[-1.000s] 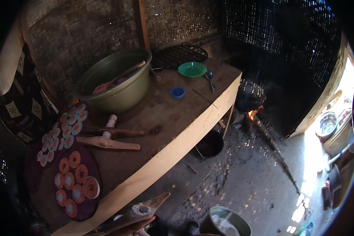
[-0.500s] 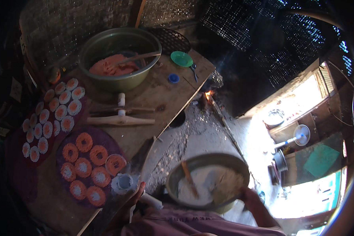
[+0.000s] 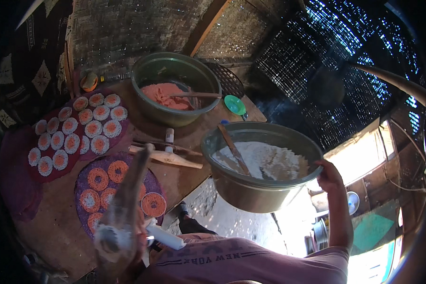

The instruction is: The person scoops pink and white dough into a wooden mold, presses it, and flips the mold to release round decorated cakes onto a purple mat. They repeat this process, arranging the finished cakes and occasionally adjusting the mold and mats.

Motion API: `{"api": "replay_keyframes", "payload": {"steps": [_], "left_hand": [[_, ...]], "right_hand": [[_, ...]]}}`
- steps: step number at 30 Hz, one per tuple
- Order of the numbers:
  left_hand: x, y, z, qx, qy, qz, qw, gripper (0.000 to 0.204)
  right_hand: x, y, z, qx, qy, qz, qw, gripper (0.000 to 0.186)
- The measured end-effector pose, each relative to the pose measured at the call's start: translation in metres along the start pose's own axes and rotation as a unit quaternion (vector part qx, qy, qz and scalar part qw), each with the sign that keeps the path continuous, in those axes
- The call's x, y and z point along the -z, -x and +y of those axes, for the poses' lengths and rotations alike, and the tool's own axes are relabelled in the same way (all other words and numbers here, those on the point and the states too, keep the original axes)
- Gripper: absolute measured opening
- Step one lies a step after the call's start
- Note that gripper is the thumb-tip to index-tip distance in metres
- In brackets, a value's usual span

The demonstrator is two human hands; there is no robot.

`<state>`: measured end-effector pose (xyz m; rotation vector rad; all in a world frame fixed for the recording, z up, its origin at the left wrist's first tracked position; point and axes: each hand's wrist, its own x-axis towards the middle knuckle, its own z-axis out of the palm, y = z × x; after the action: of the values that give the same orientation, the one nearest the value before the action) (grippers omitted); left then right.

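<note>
My right hand is closed round the right rim of a large olive-green basin, lifted and tilted beside the table. Inside the basin lie whitish dough and a wooden paddle. Low on the left, my left hand is closed on a wooden hand press, blurred by motion, with white paste round its hole. A white cylinder sticks out beside that hand; its far end is hidden. Behind the press, ring-shaped orange and white dough pieces lie on a purple round mat.
Another green basin with orange dough stands at the back of the wooden table. A wooden plunger lies before it. More dough rounds cover a mat at the left. A green bowl sits by the table's far corner.
My right hand has raised the basin of whitish dough up and toward the table. The wooden press has come up on the left, over the round mat. The view has shifted too.
</note>
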<state>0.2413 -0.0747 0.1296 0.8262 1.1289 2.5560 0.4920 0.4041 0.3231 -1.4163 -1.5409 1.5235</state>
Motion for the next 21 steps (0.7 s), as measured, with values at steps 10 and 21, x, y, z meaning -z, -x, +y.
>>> {"api": "replay_keyframes", "payload": {"steps": [10,21], "left_hand": [[-0.035,-0.061,-0.007,-0.195,-0.051,0.072,0.977,0.031],[-0.128,-0.142,-0.072,-0.237,-0.205,0.173,0.934,0.024]], "right_hand": [[0.020,-0.152,0.128,-0.041,-0.163,-0.110,0.980,0.022],[0.043,-0.310,0.147,0.089,0.205,-0.103,0.969,0.052]]}}
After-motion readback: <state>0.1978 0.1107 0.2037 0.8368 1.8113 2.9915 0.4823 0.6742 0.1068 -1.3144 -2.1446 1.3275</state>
